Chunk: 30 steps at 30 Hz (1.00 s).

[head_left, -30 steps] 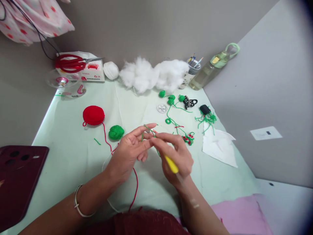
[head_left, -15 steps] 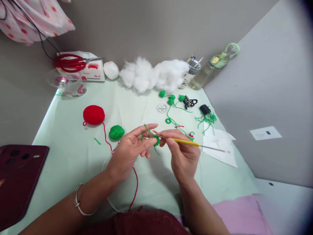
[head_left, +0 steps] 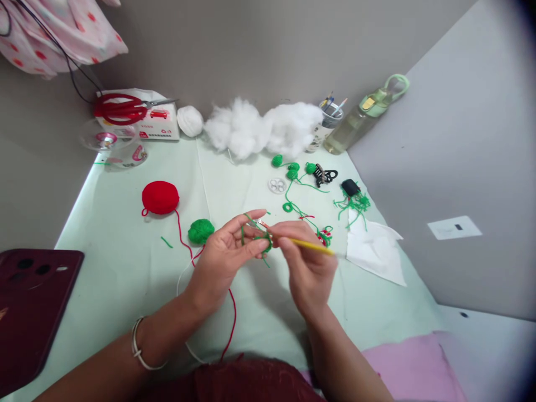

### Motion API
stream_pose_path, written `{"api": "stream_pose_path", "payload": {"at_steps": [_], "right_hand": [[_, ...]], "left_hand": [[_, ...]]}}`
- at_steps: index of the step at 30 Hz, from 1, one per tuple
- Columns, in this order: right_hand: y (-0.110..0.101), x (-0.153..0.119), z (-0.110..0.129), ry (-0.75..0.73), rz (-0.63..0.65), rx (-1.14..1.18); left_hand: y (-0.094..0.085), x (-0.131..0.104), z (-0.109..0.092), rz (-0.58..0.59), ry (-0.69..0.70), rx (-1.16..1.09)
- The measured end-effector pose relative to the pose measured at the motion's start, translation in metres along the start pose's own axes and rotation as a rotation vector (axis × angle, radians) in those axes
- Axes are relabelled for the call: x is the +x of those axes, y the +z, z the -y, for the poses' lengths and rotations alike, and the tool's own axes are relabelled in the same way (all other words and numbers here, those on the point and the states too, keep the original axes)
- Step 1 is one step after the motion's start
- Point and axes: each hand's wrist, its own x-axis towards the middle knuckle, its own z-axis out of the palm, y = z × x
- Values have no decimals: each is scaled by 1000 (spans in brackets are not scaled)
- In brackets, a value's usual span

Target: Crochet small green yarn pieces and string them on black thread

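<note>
My left hand (head_left: 228, 248) pinches a small green crochet piece (head_left: 264, 244) between thumb and fingers, and green yarn runs over its raised index finger. In my right hand (head_left: 312, 262) is a crochet hook with a yellow handle (head_left: 312, 245). Its tip meets the green piece, close to my left fingertips; the exact stitch is too small to make out. Just left of my left hand lies a green yarn ball (head_left: 201, 231), and farther left a red yarn ball (head_left: 160, 197) whose strand passes under my left wrist.
White stuffing (head_left: 263, 127) is heaped along the back wall, beside a pen cup (head_left: 320, 137) and a water bottle (head_left: 355, 125). Scissors (head_left: 121, 109) rest on a box at back left. Several small green crocheted pieces (head_left: 292, 171) lie beyond my hands. A phone (head_left: 37, 312) is at left.
My right hand has shifted slightly left and the hook's handle has swung, its rear end now blurred. The green piece has turned a little in my left fingers, which curl in more.
</note>
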Motion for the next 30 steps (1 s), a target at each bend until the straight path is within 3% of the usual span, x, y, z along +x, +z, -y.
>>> {"api": "stream_pose_path", "payload": {"at_steps": [4,6,15,25,30], "right_hand": [[6,-11,-4,-332,-36,-350],[7,-12,-3,-363,-72,-333],[4,1,1,96,-67,205],[0,9,-6,370,31,590],[-2,10,-3,385,44,614]], "left_hand": [[2,-2,5,37,-14,-41],[1,-2,3,37,-35,-62],[0,-3,-6,50,-97,-107],[-5,-2,-5,93,-114,-121],[-3,-3,-7,46,-76,-42]]}}
